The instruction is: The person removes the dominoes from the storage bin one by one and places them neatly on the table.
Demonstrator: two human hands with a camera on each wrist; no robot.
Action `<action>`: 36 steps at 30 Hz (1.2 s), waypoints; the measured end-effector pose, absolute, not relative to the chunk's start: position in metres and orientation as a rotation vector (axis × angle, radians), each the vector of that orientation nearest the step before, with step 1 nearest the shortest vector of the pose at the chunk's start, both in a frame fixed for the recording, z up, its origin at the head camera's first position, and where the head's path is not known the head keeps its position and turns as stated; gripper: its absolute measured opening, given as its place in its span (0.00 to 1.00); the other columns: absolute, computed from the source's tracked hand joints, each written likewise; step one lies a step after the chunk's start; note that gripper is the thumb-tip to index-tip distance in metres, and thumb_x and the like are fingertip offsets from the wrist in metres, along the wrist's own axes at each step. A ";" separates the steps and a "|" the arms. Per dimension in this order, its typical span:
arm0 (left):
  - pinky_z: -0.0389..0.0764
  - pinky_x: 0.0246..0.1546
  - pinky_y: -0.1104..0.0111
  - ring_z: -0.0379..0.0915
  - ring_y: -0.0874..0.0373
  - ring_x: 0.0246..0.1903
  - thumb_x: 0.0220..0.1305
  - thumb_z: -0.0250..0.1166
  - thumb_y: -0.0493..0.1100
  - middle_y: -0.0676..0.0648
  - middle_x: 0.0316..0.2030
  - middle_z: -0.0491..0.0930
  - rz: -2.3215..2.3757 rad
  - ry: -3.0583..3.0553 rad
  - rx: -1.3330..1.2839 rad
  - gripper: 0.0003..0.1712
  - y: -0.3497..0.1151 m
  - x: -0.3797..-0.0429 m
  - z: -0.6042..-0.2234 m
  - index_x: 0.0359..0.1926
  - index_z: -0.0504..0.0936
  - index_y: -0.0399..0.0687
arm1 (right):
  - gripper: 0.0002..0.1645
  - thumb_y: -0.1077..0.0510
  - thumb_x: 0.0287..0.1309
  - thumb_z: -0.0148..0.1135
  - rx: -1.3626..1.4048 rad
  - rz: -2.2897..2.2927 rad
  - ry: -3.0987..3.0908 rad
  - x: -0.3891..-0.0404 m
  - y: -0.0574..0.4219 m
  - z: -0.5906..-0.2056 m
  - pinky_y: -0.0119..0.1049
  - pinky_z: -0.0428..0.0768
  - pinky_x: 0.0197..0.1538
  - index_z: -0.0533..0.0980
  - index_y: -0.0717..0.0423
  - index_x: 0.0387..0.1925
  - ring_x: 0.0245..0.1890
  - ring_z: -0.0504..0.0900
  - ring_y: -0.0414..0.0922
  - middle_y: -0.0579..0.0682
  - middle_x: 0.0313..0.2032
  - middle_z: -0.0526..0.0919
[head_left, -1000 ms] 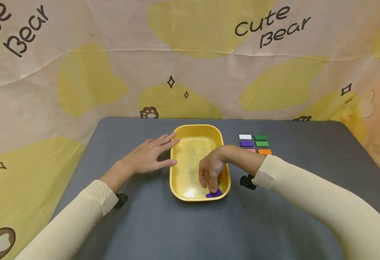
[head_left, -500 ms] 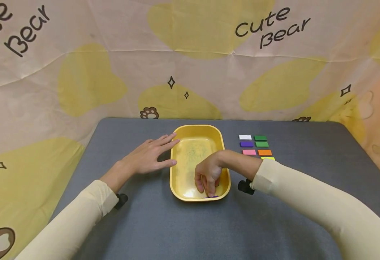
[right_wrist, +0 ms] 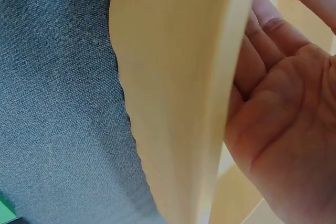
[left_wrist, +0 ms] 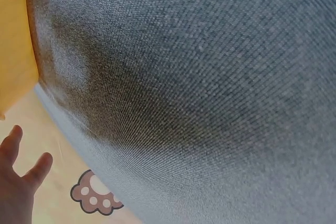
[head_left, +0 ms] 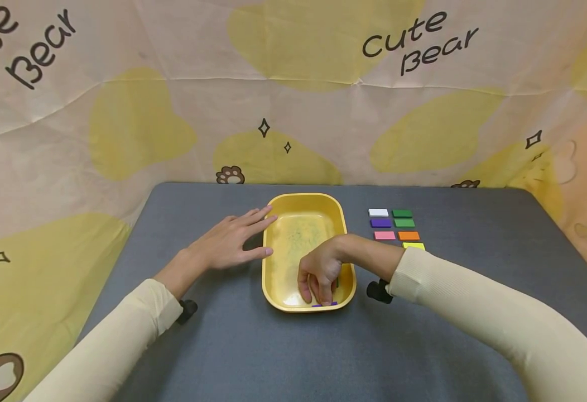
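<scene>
My left hand [head_left: 233, 237] lies with fingers spread and straight at the left rim of a yellow plastic tub [head_left: 267, 285], fingertips right at the edge. My right hand [head_left: 321, 268] reaches down inside the tub at its near right corner, fingers bent downward. Its fingertips pinch a flat purple block [head_left: 325, 305], which shows only as a thin strip by the near wall. A sliver of a green block [head_left: 337, 283] shows beside the hand. In the right wrist view the tub's wall [right_wrist: 168, 77] hides the right fingertips [right_wrist: 268, 11] in part.
Right of the tub, flat blocks lie in two columns on the grey table [head_left: 233, 357]: white [head_left: 378, 213], purple [head_left: 381, 223], pink [head_left: 385, 236], dark green [head_left: 402, 213], green [head_left: 404, 223], orange [head_left: 409, 236] and yellow [head_left: 414, 245]. A printed cloth [head_left: 293, 111] hangs behind.
My right hand has moved slightly left and nearer the tub's front wall. The purple block has gone from showing its flat face to showing a thin strip. The left hand has stayed still.
</scene>
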State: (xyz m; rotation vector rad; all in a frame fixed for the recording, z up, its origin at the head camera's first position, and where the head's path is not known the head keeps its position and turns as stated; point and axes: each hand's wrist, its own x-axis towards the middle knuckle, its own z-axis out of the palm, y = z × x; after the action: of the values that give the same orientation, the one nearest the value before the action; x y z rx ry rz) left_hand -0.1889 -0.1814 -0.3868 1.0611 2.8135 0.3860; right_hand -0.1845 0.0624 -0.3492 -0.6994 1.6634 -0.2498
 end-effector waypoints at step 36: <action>0.59 0.66 0.42 0.47 0.47 0.75 0.68 0.48 0.74 0.53 0.78 0.46 0.379 2.813 1.061 0.46 -0.181 -0.188 -0.386 0.78 0.54 0.59 | 0.20 0.68 0.56 0.69 -0.769 -0.608 1.854 -0.191 0.114 -0.304 0.34 0.80 0.45 0.76 0.62 0.50 0.36 0.85 0.43 0.50 0.35 0.88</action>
State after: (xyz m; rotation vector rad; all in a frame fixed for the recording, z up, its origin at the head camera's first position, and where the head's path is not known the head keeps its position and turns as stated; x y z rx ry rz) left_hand -0.1878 -0.1811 -0.3856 1.0605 2.8134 0.3786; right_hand -0.1908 0.1140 -0.3042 -0.7689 1.8538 -0.6082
